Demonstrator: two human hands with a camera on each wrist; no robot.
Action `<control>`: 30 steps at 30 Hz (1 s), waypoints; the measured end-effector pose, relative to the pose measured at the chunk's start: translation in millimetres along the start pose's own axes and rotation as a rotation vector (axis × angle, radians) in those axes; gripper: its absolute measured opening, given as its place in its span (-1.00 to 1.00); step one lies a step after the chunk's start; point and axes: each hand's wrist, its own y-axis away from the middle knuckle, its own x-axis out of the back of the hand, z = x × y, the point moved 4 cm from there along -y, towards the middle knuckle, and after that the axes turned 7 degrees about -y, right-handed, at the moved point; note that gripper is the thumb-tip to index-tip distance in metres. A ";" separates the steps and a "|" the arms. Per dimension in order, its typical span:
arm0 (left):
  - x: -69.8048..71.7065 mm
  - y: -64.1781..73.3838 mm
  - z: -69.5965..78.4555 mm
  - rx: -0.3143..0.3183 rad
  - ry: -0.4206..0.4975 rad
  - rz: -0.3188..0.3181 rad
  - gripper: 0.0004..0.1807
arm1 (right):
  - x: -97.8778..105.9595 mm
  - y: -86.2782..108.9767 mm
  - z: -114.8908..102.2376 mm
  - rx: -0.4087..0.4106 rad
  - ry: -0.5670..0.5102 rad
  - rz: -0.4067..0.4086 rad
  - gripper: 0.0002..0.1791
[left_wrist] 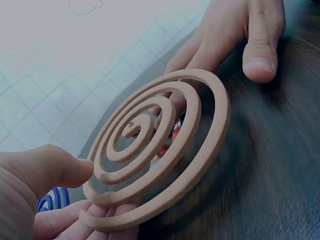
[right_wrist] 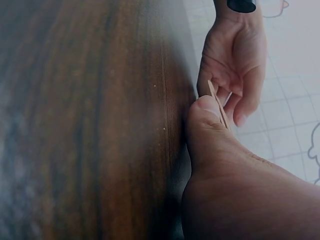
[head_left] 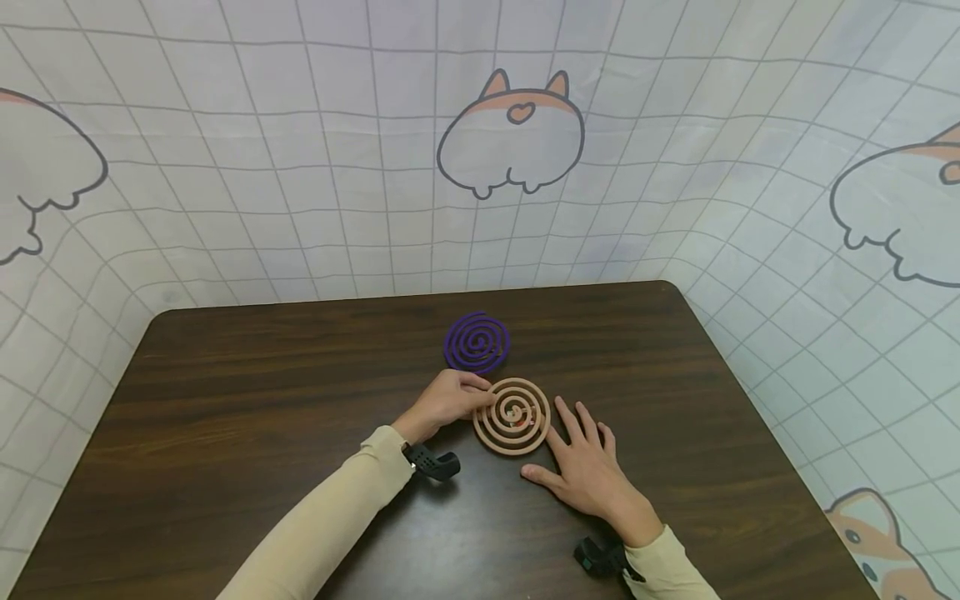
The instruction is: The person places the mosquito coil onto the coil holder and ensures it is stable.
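Observation:
My left hand (head_left: 444, 402) pinches the left edge of a tan mosquito coil (head_left: 512, 452). The left wrist view shows its thumb over the outer rings and the other fingers beneath them, with the coil (left_wrist: 220, 125) tilted. Fingers spread, my right hand (head_left: 588, 473) has its fingertips at the coil's right edge; some show behind the rings in the left wrist view. A small red and white thing (left_wrist: 162, 150) shows through the gaps between rings. In the right wrist view the coil (right_wrist: 218, 102) appears edge-on, partly behind the right thumb.
A purple spiral coil (head_left: 477, 342) lies on the dark wooden table (head_left: 247, 400), just beyond my left hand. Behind the table's far edge hangs a white gridded curtain (head_left: 337, 167) with cartoon animals. Each wrist wears a black device (head_left: 435, 463).

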 end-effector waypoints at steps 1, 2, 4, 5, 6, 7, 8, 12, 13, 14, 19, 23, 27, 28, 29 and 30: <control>0.5 -0.1 0.1 0.002 0.006 0.000 -0.63 | 0.1 -0.1 0.1 0.001 0.000 0.000 -0.07; 1.3 0.0 -0.2 0.004 0.009 0.002 -0.64 | 0.0 -0.1 0.4 0.001 0.001 0.001 -0.07; 2.6 1.2 -1.7 0.008 0.019 -0.002 -0.66 | -0.8 0.0 0.6 0.000 -0.004 0.002 -0.07; 3.0 2.3 -2.7 0.009 0.024 -0.005 -0.68 | -1.4 0.4 0.5 0.000 -0.005 -0.001 -0.07; 3.6 3.4 -3.8 0.009 0.030 -0.008 -0.69 | -1.8 1.0 0.4 -0.001 -0.006 -0.004 -0.07; 4.2 4.6 -4.7 0.012 0.040 -0.013 -0.70 | -2.3 1.5 0.3 -0.002 -0.007 -0.006 -0.07; 5.2 5.7 -6.2 0.013 0.045 -0.016 -0.70 | -2.8 1.9 0.5 -0.002 -0.006 -0.008 -0.07; 11.2 9.4 -9.8 0.031 0.065 -0.010 -0.71 | -3.2 2.8 0.4 0.006 -0.001 0.000 -0.06; 13.0 10.2 -10.5 0.038 0.070 -0.006 -0.71 | -3.2 2.8 0.5 0.010 -0.002 0.007 -0.06; 14.9 10.9 -11.2 0.043 0.074 0.000 -0.71 | -3.3 2.7 0.7 0.016 -0.004 0.014 -0.06; 22.1 13.7 -13.3 0.062 0.093 0.007 -0.71 | -4.1 3.3 3.1 0.045 -0.040 0.054 -0.06; 26.4 15.0 -14.6 0.064 0.096 0.008 -0.69 | -2.6 2.1 4.2 0.058 -0.052 0.067 -0.06; 32.2 15.8 -18.6 0.044 0.091 0.008 -0.67 | -0.5 -1.3 5.4 0.055 -0.041 0.053 -0.08; 34.3 16.4 -20.0 0.040 0.088 0.010 -0.67 | -0.3 -2.3 6.1 0.052 -0.040 0.046 -0.08; 36.6 17.2 -21.7 0.036 0.087 0.013 -0.66 | -0.5 -3.2 7.0 0.045 -0.038 0.032 -0.08; 39.0 18.3 -23.2 0.032 0.085 0.017 -0.66 | -0.1 -3.8 7.7 0.042 -0.036 0.024 -0.09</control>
